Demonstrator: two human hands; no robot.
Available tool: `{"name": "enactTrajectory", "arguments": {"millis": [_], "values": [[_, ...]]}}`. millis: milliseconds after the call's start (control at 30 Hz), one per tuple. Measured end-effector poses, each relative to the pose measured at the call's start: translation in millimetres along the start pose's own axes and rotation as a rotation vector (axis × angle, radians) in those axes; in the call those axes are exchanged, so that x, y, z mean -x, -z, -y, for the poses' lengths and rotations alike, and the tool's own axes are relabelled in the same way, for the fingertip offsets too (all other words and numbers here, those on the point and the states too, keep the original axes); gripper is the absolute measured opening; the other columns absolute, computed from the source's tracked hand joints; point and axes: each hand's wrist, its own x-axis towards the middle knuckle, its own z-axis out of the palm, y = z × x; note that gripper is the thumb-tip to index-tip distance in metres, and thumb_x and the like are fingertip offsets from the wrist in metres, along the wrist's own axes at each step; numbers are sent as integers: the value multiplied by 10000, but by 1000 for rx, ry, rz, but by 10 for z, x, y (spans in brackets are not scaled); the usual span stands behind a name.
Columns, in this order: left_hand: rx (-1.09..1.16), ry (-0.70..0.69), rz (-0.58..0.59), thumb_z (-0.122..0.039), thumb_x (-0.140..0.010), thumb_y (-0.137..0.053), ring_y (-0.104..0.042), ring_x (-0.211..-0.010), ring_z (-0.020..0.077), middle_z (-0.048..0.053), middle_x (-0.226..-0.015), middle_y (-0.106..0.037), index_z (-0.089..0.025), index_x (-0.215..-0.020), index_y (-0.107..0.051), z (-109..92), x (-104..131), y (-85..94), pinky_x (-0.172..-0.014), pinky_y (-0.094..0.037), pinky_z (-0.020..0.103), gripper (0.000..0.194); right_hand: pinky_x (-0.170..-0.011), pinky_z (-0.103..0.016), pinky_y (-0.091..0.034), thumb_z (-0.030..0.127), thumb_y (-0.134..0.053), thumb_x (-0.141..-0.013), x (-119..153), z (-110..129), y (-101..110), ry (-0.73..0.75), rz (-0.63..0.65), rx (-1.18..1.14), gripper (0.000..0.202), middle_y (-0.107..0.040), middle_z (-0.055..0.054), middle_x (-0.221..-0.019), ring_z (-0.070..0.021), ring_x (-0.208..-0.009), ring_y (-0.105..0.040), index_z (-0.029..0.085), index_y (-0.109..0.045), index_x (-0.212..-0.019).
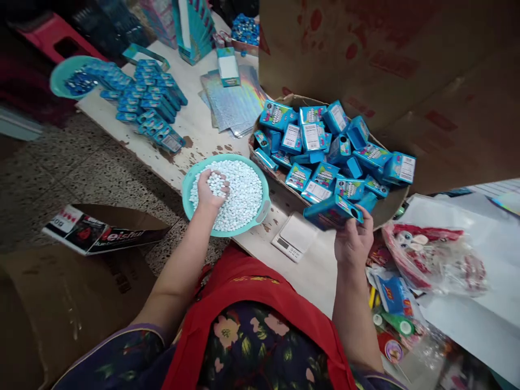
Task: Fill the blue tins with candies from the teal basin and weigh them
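Observation:
My left hand [211, 189] is in a turquoise bowl [187, 200] full of small white pellets [244, 189]. Its fingers curl palm-up around a handful of them. Over the near edge of a carton tray, my right hand [355, 233] grips a small blue box [329, 212] by its end, with the box lying tilted and a dark opening near my fingers. A flat white digital scale [296, 235] sits on the table between the two hands. Many similar blue boxes [314, 135] are heaped loosely in the carton tray [379, 216].
Stacked blue boxes [150, 97] stand at the table's far left, beside another turquoise bowl [60, 76] of shiny blue pieces. Silvery sheets [233, 100] lie behind my bowl. A tall cardboard carton [390, 70] rises behind the tray. Plastic-wrapped goods [439, 260] crowd the right.

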Motion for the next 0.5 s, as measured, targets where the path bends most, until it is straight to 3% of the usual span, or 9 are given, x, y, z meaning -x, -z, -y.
{"name": "enactTrajectory", "arguments": {"millis": [133, 233, 300, 367, 433, 500], "values": [[232, 83, -26, -284, -826, -515, -512, -480, 93, 5, -611, -532, -179, -686, -475, -5, 45, -21, -359, -309, 133, 180, -890, -373, -526, 584, -727, -692, 169, -105, -286, -494, 73, -264, 453, -708, -5, -924, -181, -901, -668, 234, -675, -976], [352, 161, -75, -247, -807, -511, -551, -534, 99, 38, -663, -579, -168, -672, -489, 10, 130, -68, -373, -317, 117, 158, -770, -436, -576, 750, -726, -548, 313, -205, -480, -800, 209, -294, 682, -721, -1, -826, -228, -773, -703, 239, -668, -997], [346, 152, -94, -188, -773, -520, -512, -489, 103, 48, -624, -547, -152, -669, -503, 15, 177, -92, -362, -302, 130, 112, -660, -429, -591, 738, -788, -424, 405, -260, -588, -896, 294, -260, 786, -738, -15, -846, -241, -701, -708, 252, -650, -1026], [350, 134, -108, -179, -756, -524, -467, -452, 106, 37, -581, -499, -145, -654, -503, 10, 187, -94, -354, -285, 143, 109, -588, -401, -587, 626, -847, -391, 466, -309, -678, -984, 393, -182, 788, -747, -28, -854, -253, -668, -711, 268, -629, -1059], [367, 111, -117, -168, -729, -543, -451, -442, 107, 28, -568, -472, -138, -643, -504, -3, 174, -76, -354, -269, 148, 99, -594, -419, -594, 574, -834, -415, 482, -342, -743, -1025, 477, -152, 835, -751, -43, -891, -284, -704, -721, 290, -599, -1164], [407, 73, -139, -164, -708, -566, -476, -465, 122, 43, -591, -495, -129, -652, -522, -9, 167, -58, -367, -291, 163, 79, -668, -478, -603, 632, -744, -538, 451, -350, -771, -1017, 506, -134, 824, -749, -76, -944, -314, -766, -724, 291, -563, -1267]]}}
